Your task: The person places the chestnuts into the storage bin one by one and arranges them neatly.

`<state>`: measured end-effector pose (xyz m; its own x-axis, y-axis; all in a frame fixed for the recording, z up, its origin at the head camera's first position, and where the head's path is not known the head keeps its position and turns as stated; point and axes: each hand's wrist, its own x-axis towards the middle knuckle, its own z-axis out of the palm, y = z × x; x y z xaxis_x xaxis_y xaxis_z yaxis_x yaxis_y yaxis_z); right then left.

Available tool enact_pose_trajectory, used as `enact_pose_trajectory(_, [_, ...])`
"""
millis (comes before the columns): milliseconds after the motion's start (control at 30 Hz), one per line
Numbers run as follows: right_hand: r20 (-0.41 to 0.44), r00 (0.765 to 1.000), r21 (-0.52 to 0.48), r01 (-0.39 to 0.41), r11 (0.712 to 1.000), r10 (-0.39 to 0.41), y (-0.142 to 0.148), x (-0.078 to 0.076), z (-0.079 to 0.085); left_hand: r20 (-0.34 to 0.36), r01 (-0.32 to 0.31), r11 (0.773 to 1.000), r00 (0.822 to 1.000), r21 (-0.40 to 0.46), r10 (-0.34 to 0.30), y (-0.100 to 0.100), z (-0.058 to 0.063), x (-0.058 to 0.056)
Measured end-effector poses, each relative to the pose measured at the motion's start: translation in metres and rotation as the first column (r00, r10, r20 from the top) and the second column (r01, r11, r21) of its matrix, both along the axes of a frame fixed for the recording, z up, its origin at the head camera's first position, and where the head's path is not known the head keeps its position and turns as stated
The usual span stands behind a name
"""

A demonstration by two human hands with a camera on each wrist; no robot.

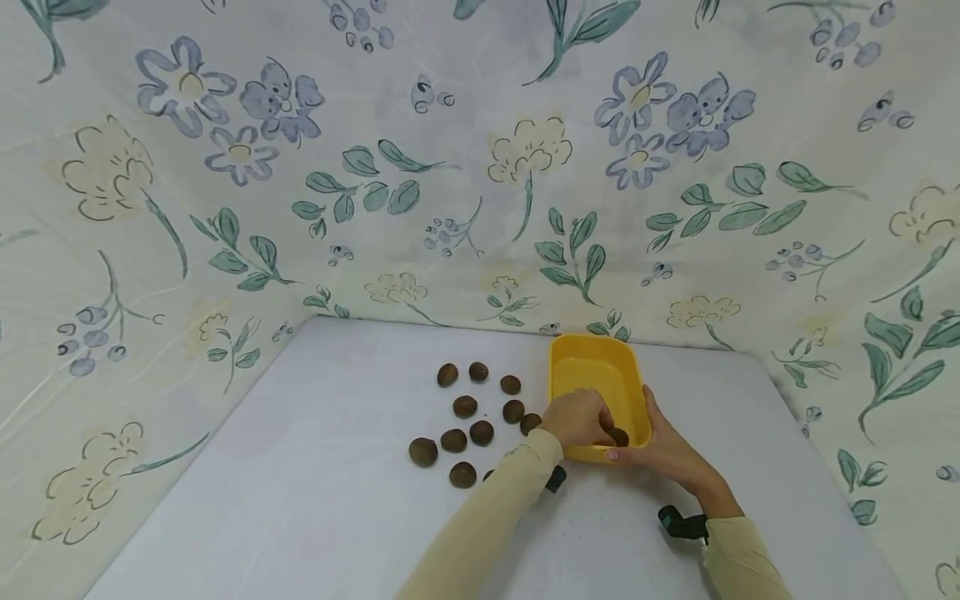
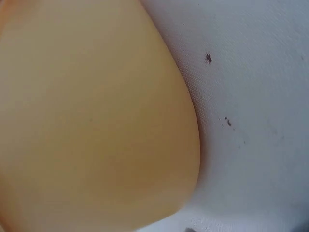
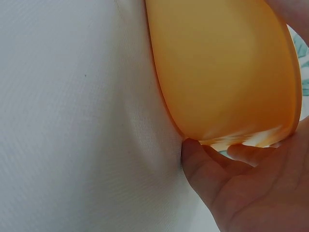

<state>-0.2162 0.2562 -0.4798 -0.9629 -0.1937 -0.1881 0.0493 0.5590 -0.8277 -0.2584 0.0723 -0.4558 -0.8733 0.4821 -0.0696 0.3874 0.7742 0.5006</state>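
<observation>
A yellow plastic box (image 1: pixel 600 354) stands on the white table at the right. My left hand (image 1: pixel 576 417) reaches over its near side, with curled fingers at a round brown chestnut-like piece (image 1: pixel 618 437) inside; the hand partly hides the contact. My right hand (image 1: pixel 671 450) grips the box's near right corner, thumb along the near rim and fingers at the right side. In the right wrist view that hand's fingers curl against the box wall (image 3: pixel 227 67). The left wrist view shows only the box's yellow outer wall (image 2: pixel 106 111) close up.
Several brown chestnut-like pieces (image 1: pixel 465 407) lie loose left of the box, one (image 1: pixel 530 423) close beside it. Small dark specks (image 2: pixel 208 58) dot the white tabletop (image 1: pixel 337 467). A flowered cloth (image 1: pixel 465 200) hangs behind and at both sides of the table.
</observation>
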Motion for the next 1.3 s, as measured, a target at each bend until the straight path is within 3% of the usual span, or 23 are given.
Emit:
enact_pose_trajectory(167, [0.006,1.0,-0.002,-0.005,1.0,0.005,-0.001,0.001,0.0,0.006,0.002,1.0,1.0,0.019,-0.003,-0.003,-0.003,0.0])
enact_pose_trajectory(300, [0.009,1.0,0.012,-0.003,1.0,0.003,-0.001,0.001,0.001,-0.011,-0.028,0.994,1.0,0.104,0.029,-0.008,-0.003,0.001])
enact_pose_trajectory(533, [-0.002,1.0,0.013,0.006,1.0,-0.006,0.0,0.001,0.0,-0.01,-0.061,0.95,0.998,0.305,0.067,-0.028,0.005,0.007])
enact_pose_trajectory(767, [-0.004,1.0,0.033,0.013,0.999,-0.013,0.0,-0.001,-0.002,-0.059,-0.08,0.918,0.992,0.388,0.112,-0.075,0.023,0.013])
enact_pose_trajectory(933, [-0.01,1.0,0.025,0.013,1.0,-0.013,-0.001,-0.002,-0.001,-0.108,-0.121,0.874,0.975,0.471,0.194,-0.116,0.032,0.017])
enact_pose_trajectory(1133, [-0.011,1.0,0.009,0.0,1.0,0.0,-0.001,-0.003,-0.001,-0.16,-0.164,0.833,0.944,0.528,0.288,-0.167,0.034,0.025])
enact_pose_trajectory(1300, [-0.019,1.0,0.02,0.005,1.0,-0.005,-0.001,-0.004,-0.002,-0.139,-0.225,0.814,0.927,0.535,0.348,-0.205,0.033,0.032])
